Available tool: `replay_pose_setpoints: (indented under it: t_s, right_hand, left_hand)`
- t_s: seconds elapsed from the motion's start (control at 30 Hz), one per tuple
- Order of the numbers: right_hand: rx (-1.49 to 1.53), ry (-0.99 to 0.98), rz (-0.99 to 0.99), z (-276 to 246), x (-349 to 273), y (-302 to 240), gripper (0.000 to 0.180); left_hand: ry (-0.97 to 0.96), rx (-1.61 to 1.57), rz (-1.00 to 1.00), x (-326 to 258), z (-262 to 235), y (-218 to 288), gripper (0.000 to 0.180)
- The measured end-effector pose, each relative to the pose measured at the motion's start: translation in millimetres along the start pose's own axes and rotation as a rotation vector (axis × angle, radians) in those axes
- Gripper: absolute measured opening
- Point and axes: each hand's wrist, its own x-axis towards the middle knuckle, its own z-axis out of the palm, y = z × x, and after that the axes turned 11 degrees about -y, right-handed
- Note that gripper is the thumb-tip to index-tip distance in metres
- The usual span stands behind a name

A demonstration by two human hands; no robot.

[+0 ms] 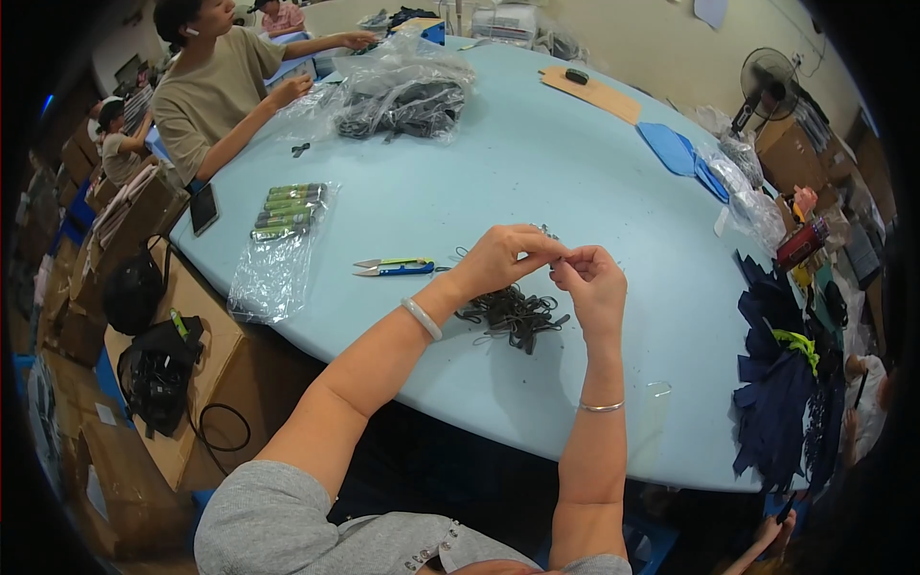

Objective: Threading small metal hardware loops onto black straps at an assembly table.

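Observation:
Both my hands meet above a pile of dark cord loops point(517, 314) on the light blue table. My left hand point(503, 259) reaches in from the left with its fingertips pinched together. Against them my right hand point(592, 278) is closed in a pinch too. What sits between the fingertips is too small and covered to make out. Left of the pile lie thread snips point(395, 270) with blue and yellow-green handles, their blades pointing left.
A clear bag point(278, 264) with several green-labelled tubes and a phone point(204, 209) lie at left. Far off, a co-worker point(216, 86) sits by a plastic bag of dark items point(402, 101). Navy fabric strips point(771, 383) hang over the right edge; blue cloth point(668, 149) lies beyond.

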Motion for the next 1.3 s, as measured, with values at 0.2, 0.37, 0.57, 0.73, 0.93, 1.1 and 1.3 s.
replay_pose_setpoints:
  t_s: [0.2,0.37,0.57,0.73,0.93,1.1,1.3]
  right_hand:
    - [0.245,-0.065,0.057,-6.6,0.7,-3.2,0.009]
    - [0.283,-0.059,0.084,-7.5,1.1,-0.7,0.012]
    - [-0.028,0.014,-0.071,-5.0,1.5,3.5,0.016]
    - [0.225,-0.060,0.019,-6.3,1.3,-2.8,0.016]
    - [0.345,-0.164,0.046,-13.4,3.5,4.3,0.014]
    - [0.296,-0.067,0.031,-8.3,2.7,2.2,0.010]
    - [0.265,0.156,-0.109,5.9,2.6,1.0,0.008]
  left_hand:
    - [-0.096,-0.420,-0.134,0.2,3.0,8.7,0.032]
    - [-0.104,-0.340,-0.081,-1.1,2.9,-1.3,0.037]
    - [-0.033,-0.302,-0.207,1.1,5.0,3.7,0.037]
    - [-0.020,-0.318,-0.173,-0.7,1.7,-1.6,0.035]
    - [-0.043,-0.343,-0.111,-1.0,2.1,-2.2,0.033]
    - [-0.011,-0.487,-0.233,0.9,5.3,4.7,0.034]
    - [0.005,-0.414,-0.339,3.8,7.6,5.7,0.029]
